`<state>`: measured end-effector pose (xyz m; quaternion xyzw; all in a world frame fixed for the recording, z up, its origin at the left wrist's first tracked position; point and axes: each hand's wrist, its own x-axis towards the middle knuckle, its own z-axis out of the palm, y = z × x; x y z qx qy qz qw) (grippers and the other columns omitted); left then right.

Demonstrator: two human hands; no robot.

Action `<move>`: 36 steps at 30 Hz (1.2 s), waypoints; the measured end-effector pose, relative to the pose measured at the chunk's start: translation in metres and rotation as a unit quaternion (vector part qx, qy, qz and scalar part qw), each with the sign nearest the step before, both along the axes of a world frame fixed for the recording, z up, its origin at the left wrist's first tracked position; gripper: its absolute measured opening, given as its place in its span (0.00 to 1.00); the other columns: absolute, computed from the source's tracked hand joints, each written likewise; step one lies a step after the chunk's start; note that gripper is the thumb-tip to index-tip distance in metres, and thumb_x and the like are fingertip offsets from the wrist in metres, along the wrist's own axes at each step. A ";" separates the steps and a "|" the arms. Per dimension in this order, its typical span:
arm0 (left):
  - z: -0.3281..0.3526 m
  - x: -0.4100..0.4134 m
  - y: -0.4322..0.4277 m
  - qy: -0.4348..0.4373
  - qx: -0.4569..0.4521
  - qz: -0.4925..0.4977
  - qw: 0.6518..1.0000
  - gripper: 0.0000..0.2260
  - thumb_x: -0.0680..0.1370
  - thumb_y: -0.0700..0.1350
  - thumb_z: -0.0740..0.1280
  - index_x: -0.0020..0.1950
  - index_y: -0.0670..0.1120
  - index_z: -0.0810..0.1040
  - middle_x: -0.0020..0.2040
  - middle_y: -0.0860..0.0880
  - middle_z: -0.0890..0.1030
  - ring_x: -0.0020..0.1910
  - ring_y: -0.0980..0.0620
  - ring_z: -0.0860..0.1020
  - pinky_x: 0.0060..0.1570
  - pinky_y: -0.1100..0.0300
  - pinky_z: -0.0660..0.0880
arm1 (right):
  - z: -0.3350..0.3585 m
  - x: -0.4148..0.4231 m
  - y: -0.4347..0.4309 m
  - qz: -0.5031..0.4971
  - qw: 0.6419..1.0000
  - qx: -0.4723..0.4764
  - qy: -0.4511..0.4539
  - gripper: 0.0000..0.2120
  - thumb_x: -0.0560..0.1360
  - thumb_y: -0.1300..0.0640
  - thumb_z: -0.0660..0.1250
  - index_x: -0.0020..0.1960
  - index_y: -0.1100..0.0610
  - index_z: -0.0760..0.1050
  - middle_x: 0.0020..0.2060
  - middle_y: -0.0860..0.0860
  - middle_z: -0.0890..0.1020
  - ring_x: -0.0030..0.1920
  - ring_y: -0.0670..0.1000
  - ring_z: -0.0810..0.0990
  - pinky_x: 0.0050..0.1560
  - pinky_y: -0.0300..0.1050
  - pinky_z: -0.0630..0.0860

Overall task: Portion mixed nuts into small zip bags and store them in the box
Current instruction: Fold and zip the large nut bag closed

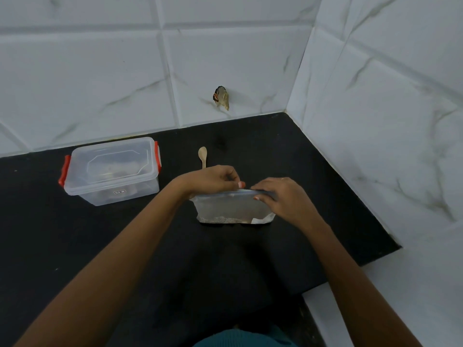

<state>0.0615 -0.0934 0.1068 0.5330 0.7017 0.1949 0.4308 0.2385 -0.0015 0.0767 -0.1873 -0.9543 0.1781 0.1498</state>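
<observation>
Head view, and we are looking down at both hands meeting on the zip bag [230,209], which stands upright on the black counter [313,171] near the middle of our view; our left hand [213,180] curls its fingers and pinches the bag's top strip near its middle; our right hand [280,196] pinches the same strip toward its three o'clock end; a dark layer lies along the bag's bottom, too blurred for us to name; at twelve o'clock from the left hand lies the wooden spoon [202,156], bowl pointing away from us; at ten o'clock from the bag sits the clear box [110,171], lid on, red clasps at both ends, well apart from the bag; white tiled wall [100,71] closes off twelve and three o'clock.
</observation>
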 end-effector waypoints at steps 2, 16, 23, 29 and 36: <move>-0.003 0.003 -0.002 0.062 0.016 -0.033 0.997 0.10 0.76 0.50 0.65 0.54 0.49 0.70 0.46 0.56 0.73 0.45 0.58 0.72 0.45 0.66 0.70 | 0.002 0.001 -0.001 -0.020 0.999 -0.033 -0.005 0.09 0.73 0.60 0.68 0.53 0.60 0.80 0.48 0.52 0.82 0.48 0.51 0.80 0.49 0.45 0.74; -0.024 0.035 -0.021 0.358 0.143 0.010 0.923 0.11 0.80 0.49 0.59 0.61 0.49 0.73 0.57 0.49 0.75 0.56 0.51 0.75 0.55 0.53 0.75 | 0.005 -0.002 0.004 -0.087 0.971 -0.212 -0.065 0.05 0.73 0.56 0.68 0.45 0.47 0.78 0.42 0.40 0.79 0.47 0.41 0.77 0.52 0.42 0.73; -0.031 0.031 -0.014 0.320 0.103 0.012 0.942 0.09 0.81 0.42 0.56 0.59 0.46 0.71 0.56 0.46 0.76 0.54 0.47 0.76 0.54 0.49 0.74 | -0.004 -0.008 0.013 -0.049 0.948 -0.310 -0.056 0.07 0.75 0.60 0.66 0.44 0.48 0.73 0.41 0.46 0.79 0.45 0.46 0.78 0.49 0.40 0.74; -0.034 0.012 -0.007 0.030 0.037 0.027 0.998 0.09 0.81 0.41 0.56 0.60 0.44 0.67 0.55 0.47 0.73 0.52 0.53 0.71 0.53 0.59 0.69 | -0.006 -0.009 0.020 -0.012 0.959 -0.272 -0.081 0.07 0.72 0.56 0.69 0.45 0.50 0.71 0.45 0.45 0.73 0.38 0.42 0.71 0.41 0.37 0.69; -0.034 0.005 -0.006 0.006 -0.029 -0.032 0.999 0.16 0.75 0.49 0.68 0.58 0.48 0.65 0.51 0.51 0.71 0.47 0.54 0.72 0.49 0.60 0.71 | -0.009 -0.007 0.022 0.022 0.972 -0.191 -0.135 0.13 0.66 0.52 0.74 0.45 0.47 0.71 0.46 0.38 0.68 0.50 0.42 0.72 0.52 0.47 0.74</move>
